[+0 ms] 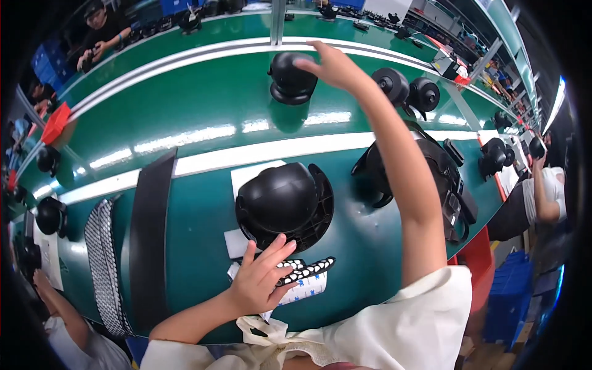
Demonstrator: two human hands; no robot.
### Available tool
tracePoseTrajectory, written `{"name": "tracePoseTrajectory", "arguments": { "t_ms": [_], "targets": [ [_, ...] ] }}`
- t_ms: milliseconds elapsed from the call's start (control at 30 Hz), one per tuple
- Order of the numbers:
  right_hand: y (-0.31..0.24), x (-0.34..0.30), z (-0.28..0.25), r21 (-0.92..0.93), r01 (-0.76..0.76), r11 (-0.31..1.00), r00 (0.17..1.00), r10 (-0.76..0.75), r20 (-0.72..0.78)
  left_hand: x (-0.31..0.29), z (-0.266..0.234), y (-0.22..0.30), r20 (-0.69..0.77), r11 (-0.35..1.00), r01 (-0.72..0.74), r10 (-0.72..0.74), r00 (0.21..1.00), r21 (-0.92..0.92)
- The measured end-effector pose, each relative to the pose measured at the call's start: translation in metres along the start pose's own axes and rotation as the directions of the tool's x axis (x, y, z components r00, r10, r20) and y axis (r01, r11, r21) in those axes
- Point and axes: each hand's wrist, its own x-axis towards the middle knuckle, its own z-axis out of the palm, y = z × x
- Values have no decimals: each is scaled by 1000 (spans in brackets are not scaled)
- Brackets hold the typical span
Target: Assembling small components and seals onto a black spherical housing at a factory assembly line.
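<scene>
My left hand (pixel 262 280) lies with fingers stretched over a black strip with white oval pads (pixel 314 269). Under that strip is a white printed sheet or roll (pixel 305 290). The fingertips reach the lower rim of a black domed plastic housing (pixel 280 197), which stands on the bench with a ribbed base showing. My right arm stretches far forward over the bench. Its hand (pixel 333 66) is open, fingers apart, at the upper right side of another black rounded housing (pixel 290 77) on the glossy green surface. Whether the fingers touch it, I cannot tell.
A black flat strip (pixel 151 240) and a white-dotted strip (pixel 106 265) lie at left. Several black assemblies (pixel 425 179) sit beyond my right arm, and round black units (pixel 407 91) stand farther back. A metal post (pixel 277 24) rises behind. Co-workers sit on both sides.
</scene>
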Motion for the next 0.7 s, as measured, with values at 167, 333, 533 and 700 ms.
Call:
{"name": "tracePoseTrajectory", "arguments": {
  "t_ms": [167,333,533,700],
  "targets": [
    [57,23,73,1,-218,976,913,203,354,-6,5,-4,23,999,-31,30,999,45],
    [57,15,56,19,-211,977,939,197,283,-7,7,-2,15,997,-59,58,998,52],
    [30,-15,-20,283,-45,958,780,-143,609,-10,4,-2,14,1000,-13,13,1000,23],
    [3,-68,-53,253,141,957,756,-269,596,-8,7,-5,0,1000,-15,15,1000,11]
  ]
}}
